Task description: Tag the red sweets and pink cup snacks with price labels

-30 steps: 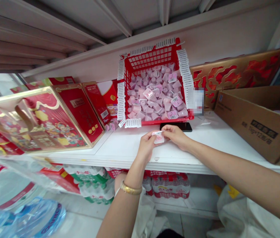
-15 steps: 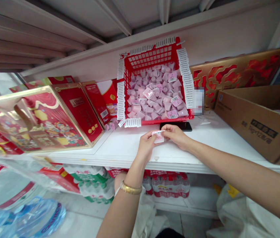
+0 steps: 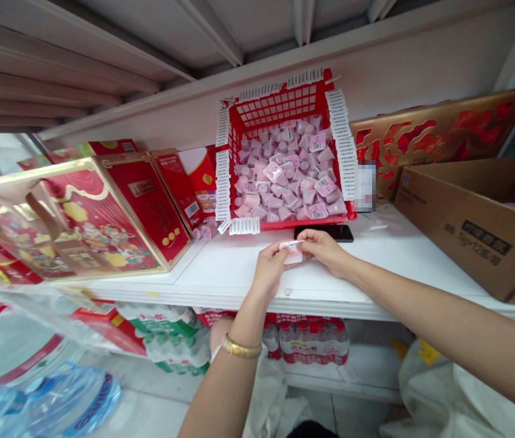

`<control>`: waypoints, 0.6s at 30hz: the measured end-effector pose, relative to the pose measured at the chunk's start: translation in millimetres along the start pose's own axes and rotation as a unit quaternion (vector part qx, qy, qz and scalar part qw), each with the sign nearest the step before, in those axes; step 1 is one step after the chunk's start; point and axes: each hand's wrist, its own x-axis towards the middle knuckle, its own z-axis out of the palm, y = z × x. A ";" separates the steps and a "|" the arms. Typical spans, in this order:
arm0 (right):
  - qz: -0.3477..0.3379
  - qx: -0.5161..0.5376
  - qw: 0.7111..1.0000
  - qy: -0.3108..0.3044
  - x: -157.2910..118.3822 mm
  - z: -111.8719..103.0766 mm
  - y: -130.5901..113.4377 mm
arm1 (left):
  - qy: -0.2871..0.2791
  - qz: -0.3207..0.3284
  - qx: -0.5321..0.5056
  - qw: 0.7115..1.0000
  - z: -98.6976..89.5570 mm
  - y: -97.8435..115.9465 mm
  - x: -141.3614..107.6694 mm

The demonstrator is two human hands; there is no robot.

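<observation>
My left hand (image 3: 271, 264) pinches a small jelly cup (image 3: 292, 252) with a pink printed lid, held just above the white shelf. My right hand (image 3: 324, 248) meets it from the right, thumb and forefinger closed on a thin white barcode sticker (image 3: 300, 242) at the lid's upper edge. Right behind my hands stands a red plastic basket (image 3: 280, 225), tilted towards me and filled with many pale pink and purple jelly cups (image 3: 285, 170). Rows of barcode stickers (image 3: 342, 143) hang along its rim.
A black phone (image 3: 339, 233) lies by the basket's front edge. Red gift boxes (image 3: 125, 213) stand left, and a few cups (image 3: 205, 230) lie beside them. An open cardboard carton (image 3: 467, 228) sits right. Bottled water packs (image 3: 315, 342) fill part of the lower shelf (image 3: 367, 386).
Almost nothing differs. Both hands stay at the jelly cup, with its lid tipped very slightly more towards me.
</observation>
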 end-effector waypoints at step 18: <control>-0.031 -0.020 0.999 0.022 -0.2 -5.1 -6.4 | -0.006 0.019 -0.024 1.000 0.3 7.4 -9.6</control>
